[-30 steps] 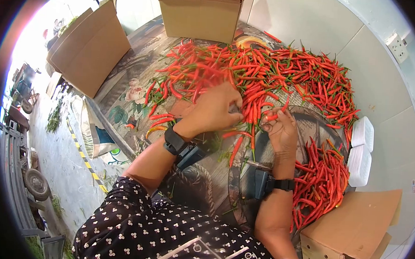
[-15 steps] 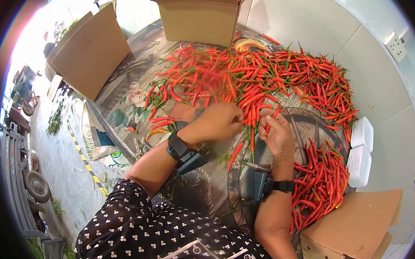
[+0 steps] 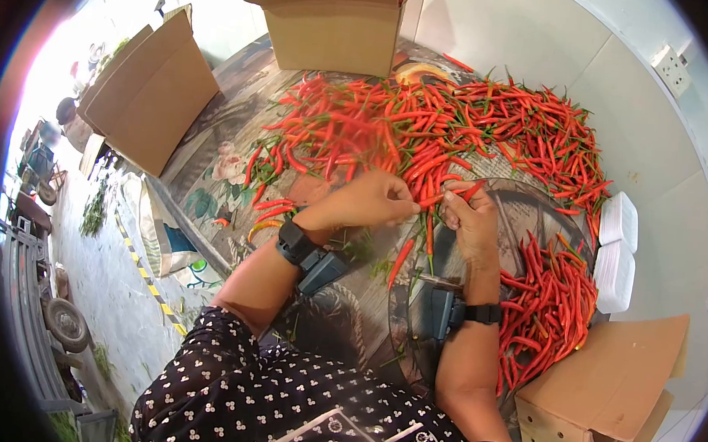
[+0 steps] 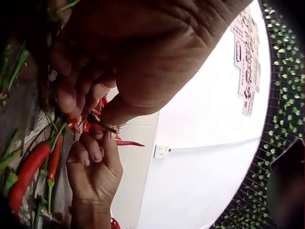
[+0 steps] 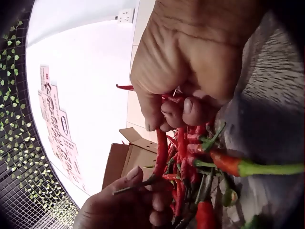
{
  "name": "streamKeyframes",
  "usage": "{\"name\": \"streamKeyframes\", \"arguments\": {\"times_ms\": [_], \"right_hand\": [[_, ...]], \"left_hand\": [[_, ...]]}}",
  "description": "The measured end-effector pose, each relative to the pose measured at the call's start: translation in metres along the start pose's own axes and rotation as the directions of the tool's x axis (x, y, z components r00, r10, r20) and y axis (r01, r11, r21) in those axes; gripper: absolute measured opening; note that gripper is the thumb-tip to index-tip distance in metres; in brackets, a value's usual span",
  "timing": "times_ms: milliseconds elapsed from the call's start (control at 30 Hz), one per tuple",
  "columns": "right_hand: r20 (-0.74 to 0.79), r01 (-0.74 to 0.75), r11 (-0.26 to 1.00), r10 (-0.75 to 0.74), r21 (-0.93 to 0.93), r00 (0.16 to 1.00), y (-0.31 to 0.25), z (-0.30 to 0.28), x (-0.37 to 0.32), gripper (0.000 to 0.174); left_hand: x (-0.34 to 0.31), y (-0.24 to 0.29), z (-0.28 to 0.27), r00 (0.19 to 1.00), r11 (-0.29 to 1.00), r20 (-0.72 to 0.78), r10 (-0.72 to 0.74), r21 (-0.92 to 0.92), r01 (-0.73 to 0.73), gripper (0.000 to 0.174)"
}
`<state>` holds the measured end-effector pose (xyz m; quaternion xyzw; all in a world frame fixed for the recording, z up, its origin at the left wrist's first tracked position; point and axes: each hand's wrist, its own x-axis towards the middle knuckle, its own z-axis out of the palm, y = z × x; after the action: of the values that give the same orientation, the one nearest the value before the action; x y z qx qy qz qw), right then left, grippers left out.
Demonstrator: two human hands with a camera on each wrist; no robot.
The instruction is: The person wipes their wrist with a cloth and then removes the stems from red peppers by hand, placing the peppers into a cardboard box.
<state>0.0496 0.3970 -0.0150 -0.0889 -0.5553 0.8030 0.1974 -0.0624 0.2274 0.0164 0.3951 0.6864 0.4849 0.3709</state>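
Between the two hands lies a red chili pepper point(image 5: 161, 155) with a green stem. My right hand point(image 3: 472, 219) pinches its body between thumb and fingers. A second red chili point(image 5: 125, 87) sticks out from behind that same hand. The left hand point(image 3: 371, 199) meets the pepper at its stem end, thumb and fingertips closing on it; in the left wrist view the stem point(image 4: 106, 125) crosses by the thumb. Just beyond both hands spreads a big heap of red chilies point(image 3: 534, 138) with stems. A smaller pile point(image 3: 545, 311) lies right of the right forearm.
A cardboard box point(image 3: 332, 36) full of chilies stands at the back. Another carton point(image 3: 148, 98) is at the left table edge, and an opened one point(image 3: 602, 378) at the lower right. White foam trays point(image 3: 617, 235) are stacked by the wall. Loose chilies point(image 3: 400, 263) lie near the hands.
The right hand has turned its chili from upright to pointing sideways. My left hand has come down a little from the heap and met the right hand at that chili.
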Motion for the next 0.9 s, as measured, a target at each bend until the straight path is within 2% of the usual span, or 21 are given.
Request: {"name": "streamKeyframes", "arguments": {"times_ms": [133, 200, 267, 467, 567, 700, 767, 900], "right_hand": [[0.018, 0.045, 0.999, -0.045, -0.001, 0.999, 0.002, 0.001, 0.001, 0.011], [-0.020, 0.075, 0.996, -0.075, -0.043, 0.997, 0.002, 0.002, 0.002, 0.011], [-0.018, 0.085, 0.995, -0.086, -0.044, 0.996, 0.004, 0.001, 0.002, 0.012], [0.006, 0.041, 0.998, -0.041, -0.040, 0.999, 0.004, 0.001, 0.002, 0.013], [0.035, 0.009, 1.000, -0.009, -0.009, 0.999, 0.004, 0.000, 0.002, 0.013], [0.041, -0.016, 0.998, 0.014, 0.060, 0.999, 0.004, -0.001, 0.001, 0.015], [0.037, -0.035, 0.996, 0.032, 0.085, 0.999, 0.004, -0.002, 0.001, 0.015], [0.049, -0.073, 0.987, 0.066, 0.141, 0.997, 0.002, -0.001, 0.000, 0.013]], "left_hand": [[0.001, -0.001, 0.002, 1.000, 1.000, 0.004, 0.013, 0.020, -0.013, 0.023], [-0.001, 0.001, 0.004, 1.000, 1.000, -0.014, 0.003, 0.011, -0.003, 0.026], [-0.002, 0.003, 0.004, 0.998, 0.992, -0.062, -0.003, 0.124, 0.011, 0.024], [0.001, -0.003, 0.005, 0.985, 0.986, -0.142, 0.101, 0.147, -0.080, 0.016], [0.001, -0.003, 0.007, 0.979, 0.976, -0.119, 0.165, 0.164, -0.145, 0.014], [0.000, -0.001, 0.006, 0.982, 0.977, -0.096, 0.165, 0.154, -0.150, 0.012], [0.000, -0.001, 0.006, 0.979, 0.977, -0.057, 0.198, 0.094, -0.192, 0.010], [-0.006, 0.010, 0.005, 0.968, 0.960, -0.023, 0.249, 0.135, -0.244, 0.009]]}}
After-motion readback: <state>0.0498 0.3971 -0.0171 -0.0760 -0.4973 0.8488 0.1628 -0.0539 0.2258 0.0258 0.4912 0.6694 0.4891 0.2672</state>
